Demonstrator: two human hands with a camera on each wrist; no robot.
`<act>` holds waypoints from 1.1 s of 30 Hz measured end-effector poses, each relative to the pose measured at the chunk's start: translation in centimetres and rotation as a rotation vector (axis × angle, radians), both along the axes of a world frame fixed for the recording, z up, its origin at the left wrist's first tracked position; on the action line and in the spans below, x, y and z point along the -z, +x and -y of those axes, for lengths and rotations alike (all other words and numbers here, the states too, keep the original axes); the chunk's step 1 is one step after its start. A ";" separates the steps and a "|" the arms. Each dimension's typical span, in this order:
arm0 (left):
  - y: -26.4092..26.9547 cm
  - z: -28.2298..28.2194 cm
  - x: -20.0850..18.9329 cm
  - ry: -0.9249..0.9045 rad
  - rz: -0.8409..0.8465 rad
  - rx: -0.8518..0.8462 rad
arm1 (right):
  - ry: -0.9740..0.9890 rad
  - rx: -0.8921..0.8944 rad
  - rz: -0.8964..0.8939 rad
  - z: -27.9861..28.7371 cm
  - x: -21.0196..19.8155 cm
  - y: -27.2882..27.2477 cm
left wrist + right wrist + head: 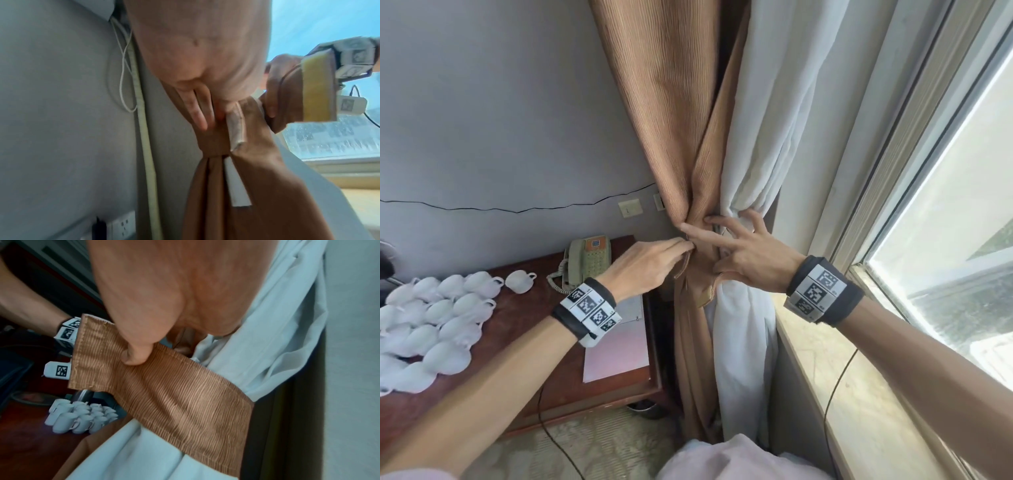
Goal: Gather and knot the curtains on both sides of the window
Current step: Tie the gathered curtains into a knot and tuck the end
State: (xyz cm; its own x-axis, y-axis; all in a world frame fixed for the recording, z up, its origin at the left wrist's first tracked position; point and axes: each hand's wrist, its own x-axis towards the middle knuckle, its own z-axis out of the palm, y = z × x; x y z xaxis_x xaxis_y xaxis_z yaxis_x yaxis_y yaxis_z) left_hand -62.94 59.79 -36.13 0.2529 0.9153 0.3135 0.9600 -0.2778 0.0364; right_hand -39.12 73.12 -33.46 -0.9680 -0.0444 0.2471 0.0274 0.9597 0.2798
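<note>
A brown curtain (681, 130) and a white sheer curtain (767, 113) are bunched together at a waist beside the window. A brown ribbed tieback band (174, 394) wraps round the bundle. My left hand (686, 245) pinches the band's narrow end (236, 128) at the front of the bundle, its fingers (198, 110) lying along the brown cloth. My right hand (726, 240) holds the band's wide end, thumb (137, 353) pressed onto it, index finger stretched across the waist. That end shows a yellow patch (316, 91).
A dark wooden desk (585, 387) stands at the left, close to the curtain, with a telephone (589, 260) and several white cups (438, 318). A stone windowsill (859, 411) with a black cable runs under the window (962, 205). A wall socket (123, 225) sits low.
</note>
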 end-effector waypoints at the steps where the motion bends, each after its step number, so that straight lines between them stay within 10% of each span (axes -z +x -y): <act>1: -0.2 -0.5 0.6 0.037 0.050 -0.001 | 0.022 -0.018 -0.013 0.2 0.0 -0.2; 14: 1.1 -3.6 2.1 0.266 0.123 -0.013 | -0.085 0.082 -0.143 -0.1 2.6 0.2; 23: 2.4 -4.5 -3.5 -0.225 0.355 -0.204 | -0.248 0.233 -0.431 1.3 4.8 -1.6; 33: 3.4 -4.1 -4.7 -0.279 0.393 -0.267 | -0.260 0.226 -0.504 1.4 5.0 -1.6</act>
